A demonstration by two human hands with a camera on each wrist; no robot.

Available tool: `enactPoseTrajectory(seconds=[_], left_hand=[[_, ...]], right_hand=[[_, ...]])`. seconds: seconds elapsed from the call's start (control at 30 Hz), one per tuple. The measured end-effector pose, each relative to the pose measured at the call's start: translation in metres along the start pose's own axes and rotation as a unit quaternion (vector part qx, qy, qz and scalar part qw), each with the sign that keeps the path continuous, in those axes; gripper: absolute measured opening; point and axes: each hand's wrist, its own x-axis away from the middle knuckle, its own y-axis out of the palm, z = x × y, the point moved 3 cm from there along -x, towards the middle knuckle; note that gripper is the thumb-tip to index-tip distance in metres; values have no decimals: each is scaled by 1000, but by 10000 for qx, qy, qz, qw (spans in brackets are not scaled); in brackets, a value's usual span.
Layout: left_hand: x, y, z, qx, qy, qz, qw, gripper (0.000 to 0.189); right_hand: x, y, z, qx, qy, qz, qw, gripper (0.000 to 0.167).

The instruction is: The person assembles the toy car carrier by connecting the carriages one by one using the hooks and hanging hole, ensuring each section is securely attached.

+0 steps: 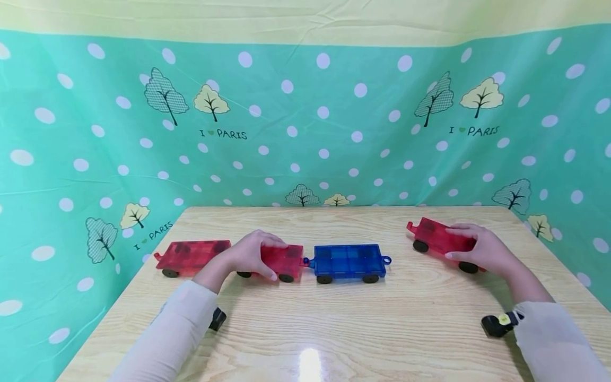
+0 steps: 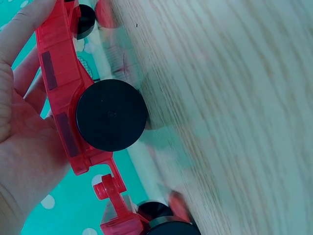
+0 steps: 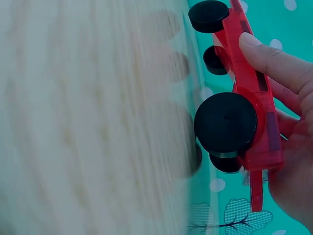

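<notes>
My left hand (image 1: 248,252) grips a red see-through toy train car (image 1: 292,260) with black wheels, thumb on its near side. A small coupling joins that car's right end to a blue toy train car (image 1: 348,260). To its left stands another red train car (image 1: 193,257); the left wrist view shows their red couplings meeting, a spot the hand covers in the head view. Farther right, my right hand (image 1: 482,249) holds a third red train car (image 1: 436,236) between thumb and fingers. That car sits at an angle, apart from the row, and looks slightly raised off the table.
All of this is on a light wood-grain table (image 1: 334,329). A green dotted cloth (image 1: 305,116) with printed trees hangs behind and at both sides. Black wrist devices (image 1: 497,324) sit by the white sleeves (image 1: 164,331). A gap separates the blue car from the right-hand car.
</notes>
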Motion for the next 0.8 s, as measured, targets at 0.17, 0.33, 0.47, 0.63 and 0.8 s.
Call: enactPoseTrajectory(seconds=[0.17, 0.33, 0.47, 0.63, 0.8], left_hand=[[0, 0, 0, -20, -75, -10, 10000, 73], [1, 0, 1, 20, -35, 5, 10000, 73], [1, 0, 2, 42, -22, 20, 10000, 73], [1, 0, 1, -11, -86, 21, 10000, 73], [1, 0, 0, -33, -102, -1, 9999, 74]], right_hand=[[6, -1, -3, -18, -41, -42, 10000, 79], [11, -2, -6, -87, -56, -100, 9999, 79], [14, -3, -9, -156, -66, -127, 9998, 78], [16, -4, -12, -93, -181, -146, 9997, 77], [18, -5, -13, 66, -441, -189, 9988, 75]])
